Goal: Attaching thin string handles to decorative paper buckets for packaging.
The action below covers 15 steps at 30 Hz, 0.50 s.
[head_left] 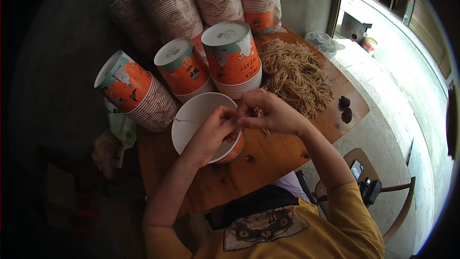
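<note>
In front of me on the table stands a paper bucket, open end up, white inside with an orange outside. A thin cord runs from a hole in its left wall across the opening to my fingers. My left hand is over the bucket's mouth, its fingers closed in a pinch on the cord. Against it, above the right rim, my right hand pinches the cord too, thumb and forefinger together. The fingertips partly hide the cord's end. Just beyond my right hand lies a large pile of tan cords.
Upside-down stacks of orange buckets stand beyond, one leaning left, one mid, one taller. Plastic-wrapped stacks rise behind. Two dark lumps lie near the table's right edge. A chair holding a phone is at right.
</note>
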Each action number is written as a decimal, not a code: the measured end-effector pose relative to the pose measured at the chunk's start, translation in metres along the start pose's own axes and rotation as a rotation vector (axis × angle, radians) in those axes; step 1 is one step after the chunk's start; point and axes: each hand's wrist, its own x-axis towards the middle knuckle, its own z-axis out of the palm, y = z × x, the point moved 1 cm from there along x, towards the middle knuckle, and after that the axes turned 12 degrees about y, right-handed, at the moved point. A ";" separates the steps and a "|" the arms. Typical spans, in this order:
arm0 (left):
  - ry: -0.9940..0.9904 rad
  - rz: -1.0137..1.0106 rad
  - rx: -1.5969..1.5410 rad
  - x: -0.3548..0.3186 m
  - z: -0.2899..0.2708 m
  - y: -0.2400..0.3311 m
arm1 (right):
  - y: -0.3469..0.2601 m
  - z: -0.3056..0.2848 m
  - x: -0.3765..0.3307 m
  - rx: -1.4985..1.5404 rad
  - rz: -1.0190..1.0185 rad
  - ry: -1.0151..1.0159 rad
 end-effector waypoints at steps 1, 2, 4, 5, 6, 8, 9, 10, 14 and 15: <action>-0.032 0.006 0.003 0.000 0.000 0.001 | 0.002 0.000 0.002 0.079 0.063 -0.004; -0.060 0.011 0.004 0.000 -0.002 0.001 | 0.003 0.002 0.005 0.162 0.125 -0.012; -0.077 0.003 0.022 -0.003 -0.005 0.000 | -0.002 0.004 0.010 0.205 0.240 -0.045; -0.092 -0.007 0.037 -0.003 -0.006 -0.001 | -0.002 0.005 0.012 0.250 0.357 -0.081; -0.095 -0.006 0.040 -0.003 -0.007 -0.001 | 0.000 0.006 0.014 0.249 0.356 -0.078; -0.149 -0.048 0.002 -0.004 -0.009 -0.001 | 0.008 0.009 0.016 0.240 0.347 -0.130; -0.150 -0.047 0.003 -0.004 -0.008 -0.001 | 0.009 0.010 0.016 0.240 0.346 -0.128; -0.158 -0.061 -0.011 -0.005 -0.007 0.000 | 0.009 0.010 0.016 0.207 0.295 -0.103; -0.181 -0.046 -0.050 -0.004 -0.004 -0.001 | 0.013 0.009 0.012 0.093 0.189 -0.005; -0.183 -0.046 -0.050 -0.004 -0.004 -0.001 | 0.016 0.011 0.009 0.092 0.189 -0.005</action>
